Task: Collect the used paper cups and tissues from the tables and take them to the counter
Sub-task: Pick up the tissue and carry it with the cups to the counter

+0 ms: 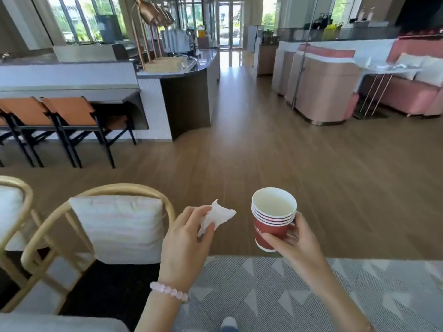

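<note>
Left hand [187,238] pinches one tissue [219,216] between thumb and fingertips, just right of a chair [124,189]. Right hand [294,238] wraps the lower wall of the cups [272,221]: thumb on the near side, fingers curled round the far side. The cups are nested in one stack, upright, mouth up. I count four or five rims and can't fix it closer. Top cup looks empty.

Handling, my read: the tissue is soft and near weightless, so any pinch holds it, but it could slip out mid-walk if the pinch slackens. Cups are light and thin-walled and will crush if squeezed — grip low on the outer cup, where the nested walls stiffen it, and keep the stack upright in case of dregs.

Counter [187,99] is well ahead on the left, across the floor [263,152] — two stools [69,111] at it.
</note>
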